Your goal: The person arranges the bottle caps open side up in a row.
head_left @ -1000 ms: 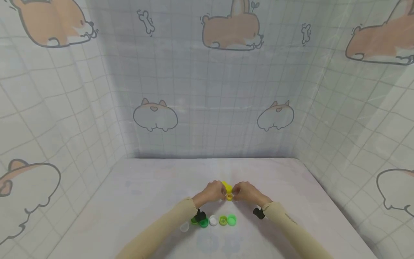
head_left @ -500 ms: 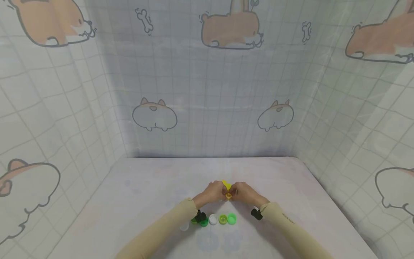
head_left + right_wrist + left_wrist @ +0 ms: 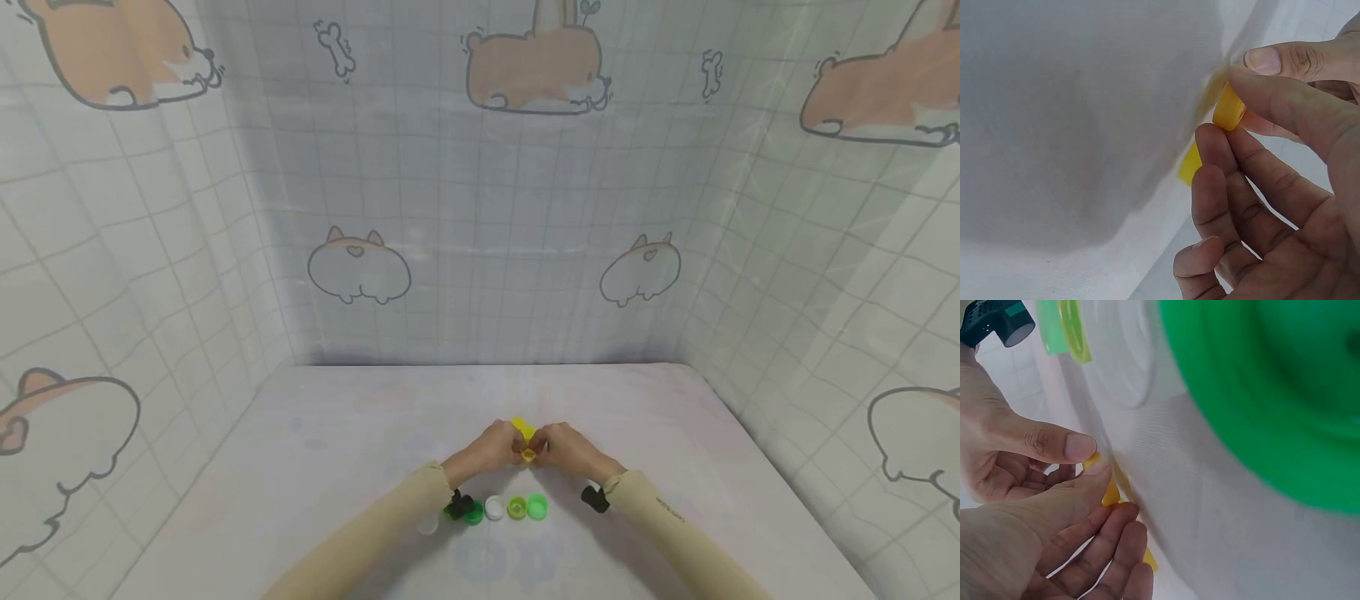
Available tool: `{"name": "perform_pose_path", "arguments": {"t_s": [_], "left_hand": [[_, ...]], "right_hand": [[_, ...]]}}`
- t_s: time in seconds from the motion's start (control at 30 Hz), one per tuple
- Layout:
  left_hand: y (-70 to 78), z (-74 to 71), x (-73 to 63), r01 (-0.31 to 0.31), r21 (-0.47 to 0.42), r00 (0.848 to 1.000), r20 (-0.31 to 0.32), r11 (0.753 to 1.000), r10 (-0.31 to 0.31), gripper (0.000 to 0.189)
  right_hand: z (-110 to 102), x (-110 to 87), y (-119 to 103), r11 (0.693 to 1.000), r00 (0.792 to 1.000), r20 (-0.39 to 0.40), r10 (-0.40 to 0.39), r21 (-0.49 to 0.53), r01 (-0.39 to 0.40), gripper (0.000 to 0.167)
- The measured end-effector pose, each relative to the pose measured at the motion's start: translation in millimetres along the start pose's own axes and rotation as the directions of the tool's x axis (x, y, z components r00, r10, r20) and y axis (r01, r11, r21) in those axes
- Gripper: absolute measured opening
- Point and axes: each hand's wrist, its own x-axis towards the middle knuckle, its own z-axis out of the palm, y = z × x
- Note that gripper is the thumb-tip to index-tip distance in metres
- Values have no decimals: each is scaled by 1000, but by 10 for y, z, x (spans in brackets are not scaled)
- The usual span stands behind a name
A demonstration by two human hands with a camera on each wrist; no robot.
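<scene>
Between the two hands is an orange-yellow bottle cap (image 3: pixel 1229 109), tilted up on its edge close over the tabletop. My left hand (image 3: pixel 497 446) pinches it from one side with thumb and fingertips. From the other side my right hand (image 3: pixel 567 448) pinches the same cap, the two thumbs nearly meeting in the left wrist view. The fingers hide part of the cap. Just beyond the fingertips lie bright yellow caps (image 3: pixel 519 424), partly covered by the hands in the head view.
Nearer the body runs a row of bottle caps: a clear one (image 3: pixel 427 524), a dark green one (image 3: pixel 474 512), a white one (image 3: pixel 494 507), a lime one (image 3: pixel 517 507) and a light green one (image 3: pixel 537 507). Patterned cloth walls (image 3: pixel 480 333) surround the pale table (image 3: pixel 337 400).
My right hand has come left to the orange-yellow cap and taken hold of it. The cap, seen flatter before, is now tipped up between both hands. The row of caps stays put.
</scene>
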Motion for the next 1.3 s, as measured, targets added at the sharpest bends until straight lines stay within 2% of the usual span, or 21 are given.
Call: {"name": "perform_pose_path", "arguments": {"t_s": [0.13,0.3,0.43,0.6,0.8,1.0,1.17,1.3], "left_hand": [[8,-4,-29,-42,-19,999,-3,999,42,17],[23,-19,-71,-51,-30,999,-10,998,51,13],[41,-59,-145,-52,-31,999,-12,998,52,12],[61,-99,-257,-84,-28,996,-27,996,84,15],[84,-144,-381,-104,-61,994,-42,993,102,19],[115,-184,-435,-98,-92,994,-58,991,93,21],[113,-193,-462,-132,-99,989,-79,986,124,19],[92,-197,-469,-160,-96,984,-90,982,152,18]], "right_hand": [[-6,-34,-15,1000,1000,-3,-8,-17,8,17],[-39,-67,-53,999,1000,-15,-26,-38,25,16],[-53,-106,-129,998,999,-19,-40,-43,39,16],[-55,-166,-225,996,997,-27,-70,-51,68,15],[-51,-222,-325,993,994,-34,-102,-64,100,14],[-60,-228,-341,995,995,-24,-93,-48,91,16],[-78,-243,-342,995,995,-13,-97,-26,97,19],[-105,-256,-340,993,992,-35,-119,-9,119,21]]}}
